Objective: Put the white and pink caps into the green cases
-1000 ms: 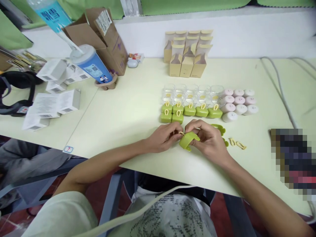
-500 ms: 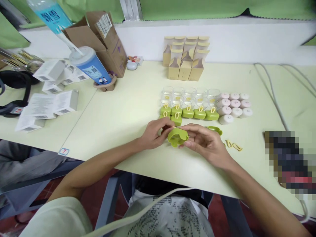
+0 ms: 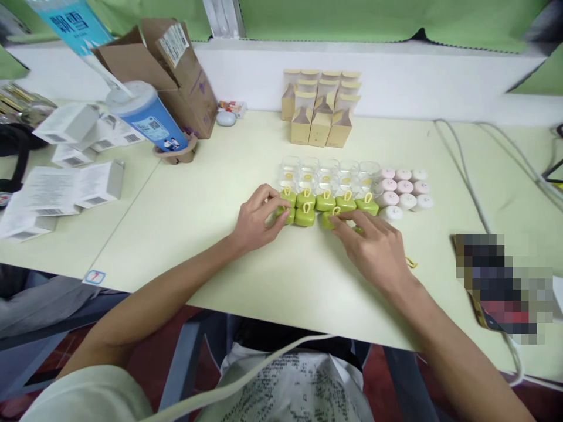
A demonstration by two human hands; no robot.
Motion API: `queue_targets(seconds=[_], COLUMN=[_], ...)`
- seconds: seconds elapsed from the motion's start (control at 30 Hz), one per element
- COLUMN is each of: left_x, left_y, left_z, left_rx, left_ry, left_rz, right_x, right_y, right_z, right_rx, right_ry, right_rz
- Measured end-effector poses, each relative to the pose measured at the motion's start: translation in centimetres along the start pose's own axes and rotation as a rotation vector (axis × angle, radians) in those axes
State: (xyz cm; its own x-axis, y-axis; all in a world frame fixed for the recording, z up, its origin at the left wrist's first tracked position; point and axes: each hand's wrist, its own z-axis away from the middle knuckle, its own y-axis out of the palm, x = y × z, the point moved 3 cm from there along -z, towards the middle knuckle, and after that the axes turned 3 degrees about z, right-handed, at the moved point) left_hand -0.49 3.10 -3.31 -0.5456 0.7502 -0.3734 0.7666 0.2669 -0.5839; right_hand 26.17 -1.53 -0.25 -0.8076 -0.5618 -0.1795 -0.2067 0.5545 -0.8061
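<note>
My left hand reaches to the left end of the front row of glossy green caps, thumb and forefinger closed about the end cap, which it partly hides. Between thumb and fingers of my right hand is another green cap with a yellow loop on top, standing at the table just right of a front-row cap. Behind them runs a row of like green caps, loops upright. Clear cups with yellow marks stand beyond these.
White and pink cylinders stand in rows to the right. Open tan boxes are against the wall. A yellow loop piece lies beside my right wrist. A phone, a blue cup, a cardboard box and white boxes surround the area.
My hands have parted from the green cap they held together, open side showing. The right hand has set it loop-up near the front row; the left has moved to the end cap.
</note>
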Motion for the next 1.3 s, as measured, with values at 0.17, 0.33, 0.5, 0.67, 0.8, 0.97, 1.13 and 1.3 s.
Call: queue_targets(seconds=[0.17, 0.33, 0.5, 0.67, 0.8, 0.97, 1.13, 1.3], left_x=[-0.9, -0.8, -0.6, -0.7, -0.6, -0.3, -0.1, -0.4], left_y=[0.0, 0.1, 0.2, 0.2, 0.2, 0.2, 0.2, -0.1], left_z=[-0.2, -0.2, -0.1, 0.0, 0.0, 0.0, 0.1, -0.2], left_rx=[-0.009, -0.005, 0.012, 0.026, 0.018, 0.007, 0.019, -0.024], left_ry=[0.117, 0.117, 0.084, 0.043, 0.042, 0.036, 0.010, 0.054], left_rz=[-0.040, -0.048, -0.036, -0.047, -0.040, 0.020, 0.042, -0.023], right_x=[1.1, 1.0, 0.9, 1.0, 0.8, 0.3, 0.5, 0.1], right_y=[0.0, -0.3, 0.5, 0.9, 0.9, 1.1, 1.6, 0.2], right_z=[-0.1, 0.1, 0.4, 0.5, 0.5, 0.6, 0.7, -0.4], right_rx=[0.066, 0.089, 0.124, 0.176, 0.192, 0.202, 0.204, 0.137], right_ry=[-0.068, -0.073, -0.036, 0.011, 0.015, 0.026, 0.044, 0.082], right_rz=[0.062, 0.029, -0.014, -0.039, -0.046, -0.115, -0.155, -0.211])
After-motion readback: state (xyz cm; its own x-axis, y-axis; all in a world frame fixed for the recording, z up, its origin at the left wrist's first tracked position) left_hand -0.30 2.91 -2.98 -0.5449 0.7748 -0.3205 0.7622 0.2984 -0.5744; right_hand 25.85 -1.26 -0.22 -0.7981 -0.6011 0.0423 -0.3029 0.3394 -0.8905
